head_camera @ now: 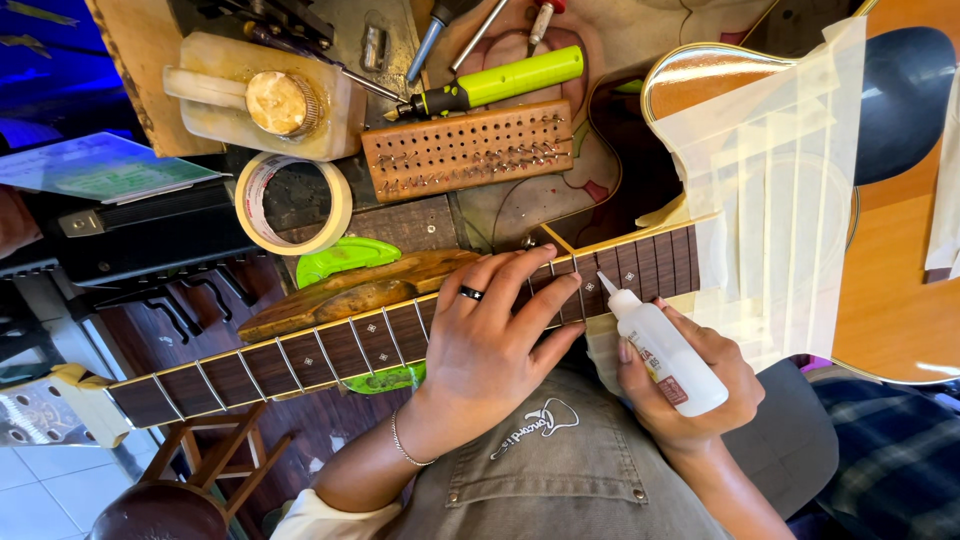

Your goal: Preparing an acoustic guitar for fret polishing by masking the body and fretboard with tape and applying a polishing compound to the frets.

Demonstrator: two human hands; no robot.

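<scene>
Glue risk: the right hand [690, 385] grips a white squeeze bottle [665, 352], nozzle at the guitar fretboard [400, 335]; the left hand [490, 335] lies open, fingers pressing the frets. Oversqueezing could flood the wood.

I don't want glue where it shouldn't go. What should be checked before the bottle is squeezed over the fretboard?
1. Nozzle aimed at the fretboard: ok, the bottle tip sits by the upper frets.
2. Bottle held firmly: ok, right hand wraps it.
3. Neck steadied: ok, left hand presses on the frets.
4. Guitar top masked: ok, tape strips cover it.
5. Fingers clear of the tip: not ok, left fingertips lie close.
6. Nozzle unclogged: cannot tell.
</scene>
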